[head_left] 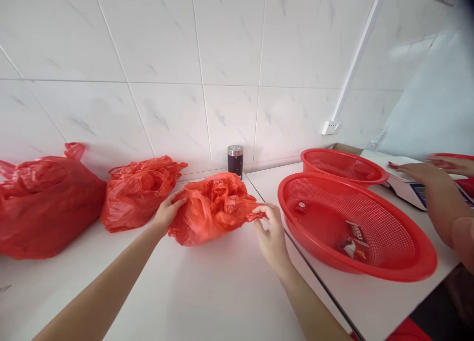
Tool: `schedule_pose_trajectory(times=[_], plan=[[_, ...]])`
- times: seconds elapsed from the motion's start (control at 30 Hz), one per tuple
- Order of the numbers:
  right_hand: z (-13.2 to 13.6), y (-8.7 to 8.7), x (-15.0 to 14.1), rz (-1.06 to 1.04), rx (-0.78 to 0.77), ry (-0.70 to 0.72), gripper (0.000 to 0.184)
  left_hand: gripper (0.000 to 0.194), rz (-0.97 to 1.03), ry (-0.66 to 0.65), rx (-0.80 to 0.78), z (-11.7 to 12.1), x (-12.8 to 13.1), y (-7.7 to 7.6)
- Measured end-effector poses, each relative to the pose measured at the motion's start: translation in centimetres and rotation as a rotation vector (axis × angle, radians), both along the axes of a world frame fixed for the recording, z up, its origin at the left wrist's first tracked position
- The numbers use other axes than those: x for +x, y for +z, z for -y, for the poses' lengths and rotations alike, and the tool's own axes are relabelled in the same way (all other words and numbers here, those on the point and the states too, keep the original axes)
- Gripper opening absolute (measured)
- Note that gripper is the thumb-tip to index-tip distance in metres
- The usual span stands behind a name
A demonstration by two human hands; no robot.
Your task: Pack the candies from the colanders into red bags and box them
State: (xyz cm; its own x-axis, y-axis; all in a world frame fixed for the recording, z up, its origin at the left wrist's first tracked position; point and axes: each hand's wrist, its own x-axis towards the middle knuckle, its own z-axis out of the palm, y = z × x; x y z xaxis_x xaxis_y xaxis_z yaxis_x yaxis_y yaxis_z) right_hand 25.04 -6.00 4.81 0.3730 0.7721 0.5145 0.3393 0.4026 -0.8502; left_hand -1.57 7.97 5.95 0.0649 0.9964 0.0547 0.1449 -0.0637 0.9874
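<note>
Between my hands is a crumpled red plastic bag [207,212], raised a little over the white table. My left hand [168,212] grips its left side, the fingers partly hidden by the plastic. On the other side, my right hand [271,232] pinches a gathered edge of the same bag between thumb and fingers. What the bag contains, if anything, is hidden. Just to the left sits a second red plastic bag [138,195], bunched up at the top. Farther left stands a bigger, full red bag [52,208] with its handles tied.
A dark cup with a metal lid [235,161] stands by the tiled wall. At right, a large red basket [296,232] holds a few small packets [353,240]; another red basket [305,158] is behind it. A co-worker's hands [422,173] are over a white scale [407,185].
</note>
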Motion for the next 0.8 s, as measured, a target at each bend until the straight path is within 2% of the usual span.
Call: schedule_pose_trajectory(times=[0.1,0.2,0.27,0.37,0.43,0.53,0.63,0.73,0.8], plan=[[-0.1,0.0,-0.4,0.243,0.067,-0.104,0.024,0.044,0.107,-0.061,-0.032,0.9,-0.7,1.0],[-0.8,0.1,-1.1,0.384,0.067,-0.044,0.028,0.041,0.162,-0.084,-0.088,1.7,-0.9,1.0],[-1.5,-0.2,-1.8,0.442,-0.053,0.014,0.034,0.042,0.163,-0.105,-0.146,2.2,-0.3,0.6],[-2.6,-1.4,-3.1,0.5,-0.257,0.118,0.071,0.043,0.123,-0.226,-0.249,3.4,1.4,0.0],[-3.1,-2.4,-4.0,0.535,-0.313,0.194,0.084,0.035,0.087,-0.327,-0.311,4.1,2.6,-0.3],[-3.6,-3.7,-4.6,0.553,-0.295,0.231,0.068,0.024,0.046,-0.38,-0.348,4.3,3.9,-0.3],[-4.0,-4.2,-4.0,0.509,-0.262,0.235,0.039,0.028,0.041,-0.281,-0.286,2.9,3.9,0.7],[-4.5,-4.1,-2.6,0.427,-0.237,0.197,0.017,0.032,0.06,-0.063,-0.136,0.3,2.6,3.3],[-4.8,-4.1,-1.7,0.364,-0.225,0.136,0.016,0.033,0.055,0.075,-0.02,-1.5,1.5,5.8]])
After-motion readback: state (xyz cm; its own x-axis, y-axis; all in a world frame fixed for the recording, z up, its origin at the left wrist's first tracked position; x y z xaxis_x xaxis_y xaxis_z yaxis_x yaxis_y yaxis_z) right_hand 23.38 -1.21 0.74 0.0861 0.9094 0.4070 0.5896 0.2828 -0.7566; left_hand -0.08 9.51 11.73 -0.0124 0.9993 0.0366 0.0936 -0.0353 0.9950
